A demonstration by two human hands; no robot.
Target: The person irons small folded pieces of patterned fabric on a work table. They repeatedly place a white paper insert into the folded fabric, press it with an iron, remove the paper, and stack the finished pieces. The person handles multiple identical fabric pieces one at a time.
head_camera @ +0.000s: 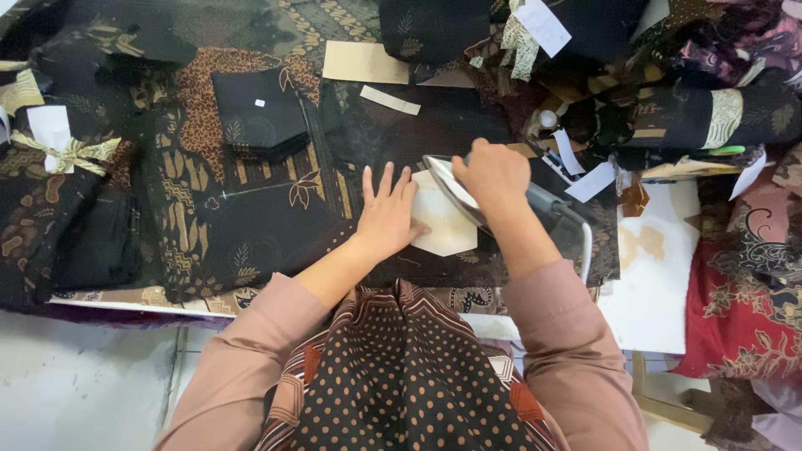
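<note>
Fingers of the left hand (pixel 386 215) lie spread and flat on the near-left edge of the white pentagon-shaped paper template (pixel 443 227), while the right hand (pixel 494 174) grips the silver electric iron (pixel 468 194), tilted over the template's far-right side.

A glossy metal iron (pixel 468 196) rests on matt white paper (pixel 443 225) over soft, patterned dark cloth (pixel 251 209).
</note>
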